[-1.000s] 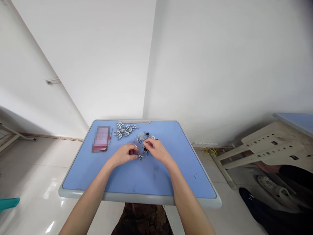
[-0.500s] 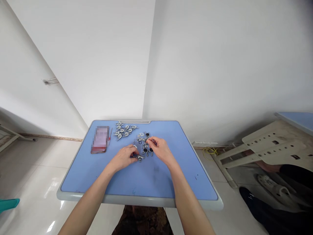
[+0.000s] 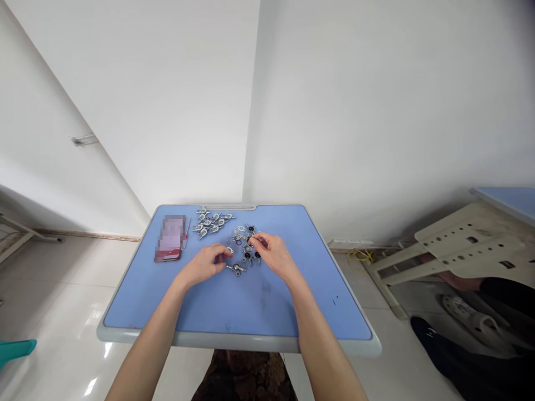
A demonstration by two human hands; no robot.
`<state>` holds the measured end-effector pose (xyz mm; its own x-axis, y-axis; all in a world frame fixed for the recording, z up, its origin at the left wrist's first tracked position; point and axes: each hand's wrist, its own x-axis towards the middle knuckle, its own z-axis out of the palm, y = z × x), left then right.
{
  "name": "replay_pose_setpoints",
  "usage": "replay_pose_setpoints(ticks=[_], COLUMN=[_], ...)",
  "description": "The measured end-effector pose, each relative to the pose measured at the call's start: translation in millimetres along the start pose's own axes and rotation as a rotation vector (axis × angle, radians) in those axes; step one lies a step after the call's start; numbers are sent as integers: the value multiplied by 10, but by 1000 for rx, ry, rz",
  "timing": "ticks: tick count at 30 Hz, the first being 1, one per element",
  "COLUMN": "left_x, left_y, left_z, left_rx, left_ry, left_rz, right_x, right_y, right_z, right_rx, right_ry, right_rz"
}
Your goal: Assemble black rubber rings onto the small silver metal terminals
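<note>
My left hand is over the middle of the desk, thumb and fingers apart, holding nothing I can see. Its fingertips are beside a small flat silver plate. Just right of the thumb, a small metal fitting with side prongs lies on the desk. My right hand has thumb and fingers pinched together at a loose pile of metal parts with black round pieces. Whatever is between those fingers is too small and hidden to name. A dark ring lies left of the right fingertips.
Several similar metal fittings are grouped at the back of the blue desk. A phone lies at the left, with a thin tool beside it. White walls stand behind. Another person's shoe shows under a desk at right.
My left hand has let go of the metal fitting and drawn slightly up and left, leaving it on the desk. My right hand stays pinched at the pile.
</note>
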<state>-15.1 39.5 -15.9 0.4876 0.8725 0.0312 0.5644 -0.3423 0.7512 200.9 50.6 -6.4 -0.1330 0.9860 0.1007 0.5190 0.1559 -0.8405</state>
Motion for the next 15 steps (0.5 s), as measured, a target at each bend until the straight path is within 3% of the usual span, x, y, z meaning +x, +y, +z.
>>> replay_pose_setpoints(ticks=[5,7,15], left_x=[50,73,132], left_y=[-150,-176,-97], left_z=[-94,-89,105], left_rx=[24,48,198], left_ry=[302,364,277], left_rz=[-72,-88,-23], right_x=[-9,-13,-21], right_y=[-12,-27,-58], right_z=[-4,-8,-18], right_rx=[-1,0,-4], right_ry=[4,2,1], right_rz=[3,4,-7])
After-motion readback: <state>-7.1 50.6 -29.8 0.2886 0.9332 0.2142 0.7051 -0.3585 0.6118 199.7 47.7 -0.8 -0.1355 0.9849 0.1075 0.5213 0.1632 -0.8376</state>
